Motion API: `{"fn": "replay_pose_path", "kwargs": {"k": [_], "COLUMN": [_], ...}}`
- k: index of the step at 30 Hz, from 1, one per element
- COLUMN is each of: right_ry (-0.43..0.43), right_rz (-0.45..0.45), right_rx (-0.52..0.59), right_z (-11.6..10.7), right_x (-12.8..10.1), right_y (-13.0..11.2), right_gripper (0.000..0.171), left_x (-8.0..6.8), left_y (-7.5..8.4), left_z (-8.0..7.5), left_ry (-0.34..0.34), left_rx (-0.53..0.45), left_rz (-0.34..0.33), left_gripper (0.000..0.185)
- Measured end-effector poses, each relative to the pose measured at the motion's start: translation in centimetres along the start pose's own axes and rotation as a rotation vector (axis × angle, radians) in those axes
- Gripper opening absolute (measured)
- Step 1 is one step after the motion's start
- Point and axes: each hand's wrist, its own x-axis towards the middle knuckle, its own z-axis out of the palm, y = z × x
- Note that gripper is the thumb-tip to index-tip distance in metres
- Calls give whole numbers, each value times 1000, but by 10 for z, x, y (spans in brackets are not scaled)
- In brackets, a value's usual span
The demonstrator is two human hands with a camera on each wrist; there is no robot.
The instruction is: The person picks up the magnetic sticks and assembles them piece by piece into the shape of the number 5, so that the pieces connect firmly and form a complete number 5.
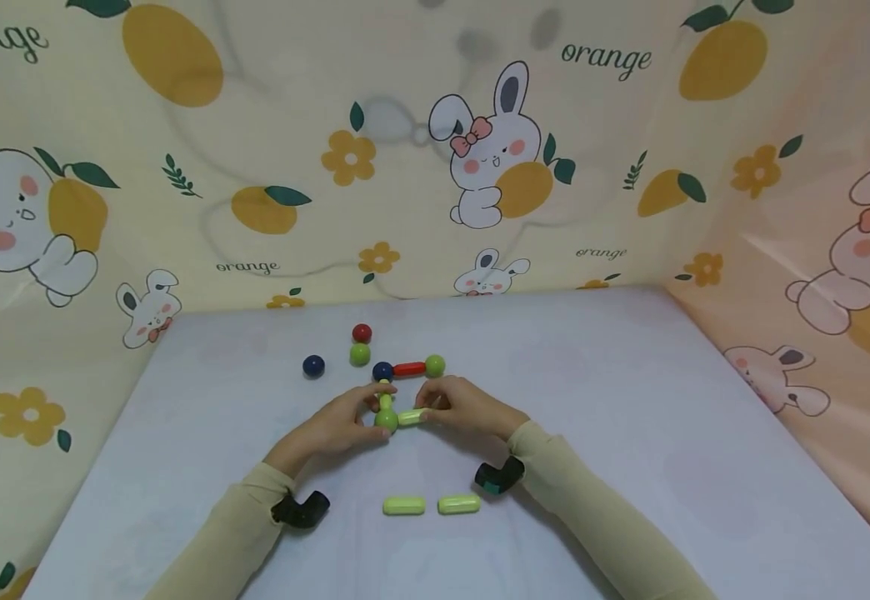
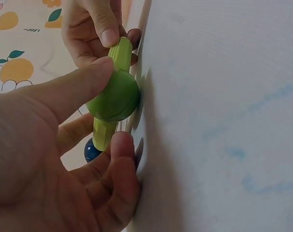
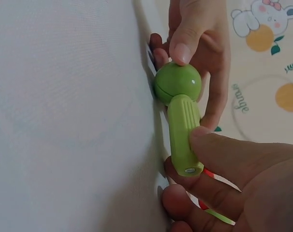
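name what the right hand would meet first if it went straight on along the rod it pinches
Most likely the green ball at the far end of the light green rod, then the left hand, whose thumb rests on that ball; exact depth is hard to judge.

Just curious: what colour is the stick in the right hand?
The stick is light yellow-green, clearest in the right wrist view.

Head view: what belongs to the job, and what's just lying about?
Job: left hand, right hand, held green ball, pinched green rod, far green rod, blue ball, red rod, end green ball.

Apparently loose: other blue ball, red ball, adjacent green ball, two near green rods.
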Motion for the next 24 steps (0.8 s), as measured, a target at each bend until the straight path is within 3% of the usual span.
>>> {"fn": "replay_pose_path", "kwargs": {"k": [9, 16, 24], "right_ry": [-36, -34, -35], "right_rz": [-49, -1, -2], "right_rx": [-7, -10, 2], "right_z": [2, 3, 0], "right_x": [1, -2, 0], "right_y": [-2, -3, -2], "right_gripper": [25, 24, 22], "left_x": [0, -3, -2], "left_y": [-2, -5, -7], "left_z": [-5, -11, -11], "left_ry": [-10, -79, -72], "left_rx": [4, 8, -5], "left_rz": [45, 109, 111], "left_gripper": [64, 64, 58]}}
